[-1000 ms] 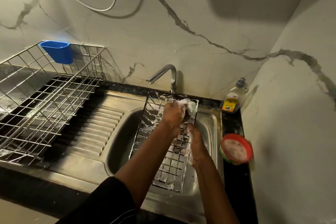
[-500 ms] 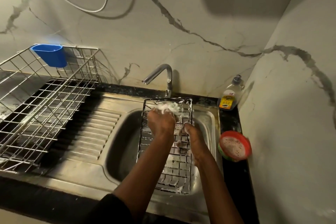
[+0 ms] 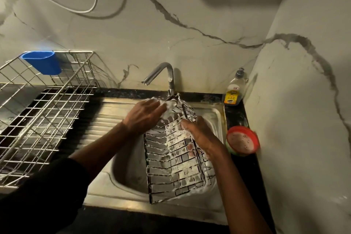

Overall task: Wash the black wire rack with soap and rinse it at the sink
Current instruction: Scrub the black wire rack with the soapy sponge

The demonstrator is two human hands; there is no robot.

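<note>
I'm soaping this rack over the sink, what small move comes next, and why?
Probably slide the left hand down the left side of the rack, scrubbing. Foam lies thick at the far end and along the right, where the right hand grips, but the left bars look mostly bare black. No water shows at the tap, so rinsing likely comes later.

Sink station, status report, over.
Left hand at far end of black wire rack, grip blurred; right hand grips its right edge. Rack tilted over sink, soapy. Faucet close behind.
</note>
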